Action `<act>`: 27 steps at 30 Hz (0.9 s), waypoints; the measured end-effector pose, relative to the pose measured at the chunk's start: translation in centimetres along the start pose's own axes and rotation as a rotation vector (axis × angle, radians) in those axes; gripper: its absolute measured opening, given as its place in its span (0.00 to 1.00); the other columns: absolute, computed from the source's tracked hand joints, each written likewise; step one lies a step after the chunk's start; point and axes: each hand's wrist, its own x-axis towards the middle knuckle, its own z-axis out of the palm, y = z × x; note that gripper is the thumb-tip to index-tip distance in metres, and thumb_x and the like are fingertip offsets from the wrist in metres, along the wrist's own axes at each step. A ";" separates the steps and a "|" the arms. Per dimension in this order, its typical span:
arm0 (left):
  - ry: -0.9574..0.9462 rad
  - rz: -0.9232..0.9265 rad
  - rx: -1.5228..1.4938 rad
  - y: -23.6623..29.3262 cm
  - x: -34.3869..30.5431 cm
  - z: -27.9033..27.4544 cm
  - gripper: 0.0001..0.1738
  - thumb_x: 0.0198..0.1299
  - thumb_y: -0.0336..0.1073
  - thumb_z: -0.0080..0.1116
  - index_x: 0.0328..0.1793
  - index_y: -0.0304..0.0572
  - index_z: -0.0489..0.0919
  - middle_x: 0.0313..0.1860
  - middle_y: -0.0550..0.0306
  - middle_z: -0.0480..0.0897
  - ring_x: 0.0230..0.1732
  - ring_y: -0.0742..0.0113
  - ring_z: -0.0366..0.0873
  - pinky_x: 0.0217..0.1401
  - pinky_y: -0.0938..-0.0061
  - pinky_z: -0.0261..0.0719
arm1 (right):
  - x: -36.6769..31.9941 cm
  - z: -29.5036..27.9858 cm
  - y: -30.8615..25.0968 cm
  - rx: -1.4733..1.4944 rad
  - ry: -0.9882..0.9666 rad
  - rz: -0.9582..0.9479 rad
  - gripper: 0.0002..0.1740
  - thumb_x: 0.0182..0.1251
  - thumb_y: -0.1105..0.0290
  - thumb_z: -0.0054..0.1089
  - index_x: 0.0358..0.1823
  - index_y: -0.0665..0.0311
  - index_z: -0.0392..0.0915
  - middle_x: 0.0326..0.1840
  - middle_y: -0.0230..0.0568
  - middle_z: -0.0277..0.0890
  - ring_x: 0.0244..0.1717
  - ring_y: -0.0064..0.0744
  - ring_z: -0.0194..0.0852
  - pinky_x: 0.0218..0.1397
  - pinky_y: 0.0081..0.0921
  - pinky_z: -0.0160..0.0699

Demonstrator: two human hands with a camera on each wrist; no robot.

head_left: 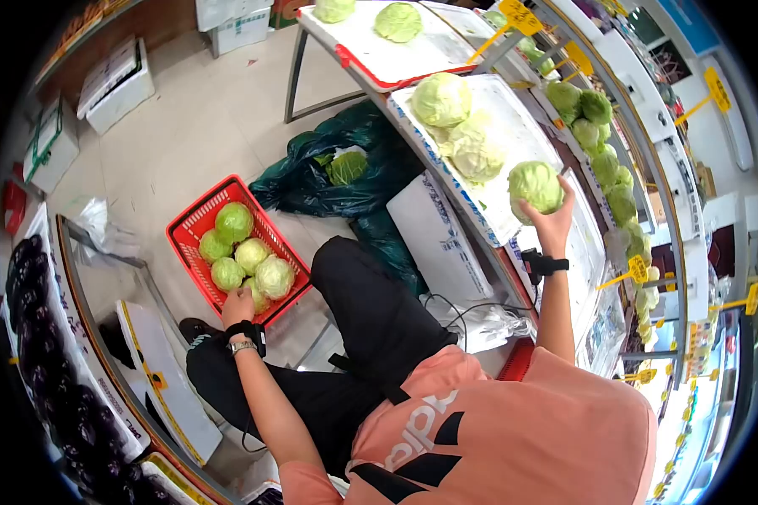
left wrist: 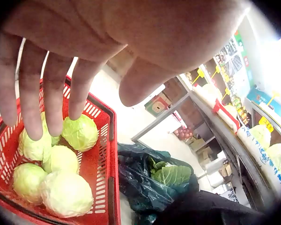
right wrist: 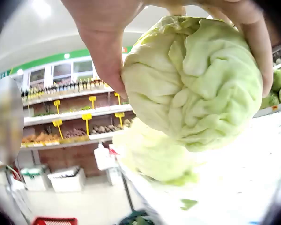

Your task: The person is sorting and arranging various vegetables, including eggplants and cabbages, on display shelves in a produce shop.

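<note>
My right hand (head_left: 552, 222) grips a round pale green cabbage (head_left: 534, 187) by its sides, over the white foam board at the stall. In the right wrist view this cabbage (right wrist: 192, 86) fills the space between thumb and fingers, its crinkled leaves facing the camera. Lower left, my left hand (head_left: 237, 308) is at the near end of a red plastic basket (head_left: 195, 210) standing on the floor. Several cabbages (left wrist: 65, 193) lie inside it. The left wrist view shows the left fingers (left wrist: 32, 93) extended, with nothing in the palm, overlapping the basket and some cabbages.
More cabbages (head_left: 442, 99) sit on the foam board (head_left: 514, 109). A dark green plastic bag (head_left: 303, 172) with leaves in it lies on the floor between basket and stall. Eggplants (head_left: 38, 337) fill a stand at left. Yellow price tags (head_left: 636, 269) stick out along the right-hand shelves.
</note>
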 end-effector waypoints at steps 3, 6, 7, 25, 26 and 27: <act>-0.012 -0.004 -0.001 0.1 0.5 0.1 0.29 0.69 0.55 0.50 0.58 0.35 0.81 0.53 0.38 0.84 0.58 0.42 0.80 0.61 0.57 0.75 | -0.6 0.1 2.7 -0.142 -0.009 0.018 0.51 0.40 0.59 0.83 0.68 0.64 0.65 0.59 0.56 0.69 0.62 0.52 0.70 0.66 0.43 0.71; -0.007 0.001 0.015 0.6 0.1 0.1 0.28 0.69 0.55 0.50 0.56 0.36 0.81 0.53 0.36 0.84 0.57 0.39 0.79 0.60 0.55 0.75 | -1.2 1.2 2.2 -0.219 -0.040 0.033 0.51 0.40 0.58 0.83 0.68 0.60 0.65 0.59 0.57 0.67 0.60 0.54 0.70 0.65 0.42 0.73; 0.004 0.003 0.012 0.7 0.1 0.2 0.28 0.69 0.55 0.50 0.56 0.36 0.81 0.53 0.36 0.84 0.57 0.39 0.79 0.60 0.55 0.75 | -1.3 1.9 2.4 -0.233 -0.050 0.019 0.51 0.38 0.58 0.83 0.68 0.58 0.66 0.60 0.57 0.65 0.60 0.54 0.70 0.64 0.43 0.74; 0.099 -0.049 -0.098 1.4 -1.1 -2.4 0.30 0.68 0.58 0.47 0.58 0.39 0.81 0.51 0.35 0.84 0.55 0.39 0.82 0.58 0.49 0.77 | -3.4 6.1 -5.6 -0.572 -0.144 -0.407 0.49 0.53 0.53 0.77 0.74 0.59 0.61 0.74 0.70 0.54 0.71 0.68 0.58 0.73 0.52 0.60; 0.117 -0.060 -0.104 0.9 -0.8 -2.2 0.30 0.68 0.58 0.47 0.58 0.40 0.81 0.51 0.35 0.84 0.54 0.40 0.82 0.58 0.50 0.77 | -4.1 7.4 -9.2 -0.435 -0.200 -0.458 0.46 0.54 0.57 0.76 0.73 0.61 0.63 0.72 0.67 0.57 0.70 0.65 0.59 0.73 0.50 0.60; 0.131 -0.083 -0.126 1.2 -1.3 -2.8 0.30 0.67 0.57 0.47 0.58 0.40 0.81 0.51 0.36 0.85 0.54 0.39 0.82 0.58 0.50 0.77 | -5.2 8.7 -12.7 -0.307 -0.253 -0.500 0.42 0.56 0.61 0.75 0.71 0.63 0.65 0.71 0.64 0.60 0.69 0.63 0.61 0.73 0.47 0.59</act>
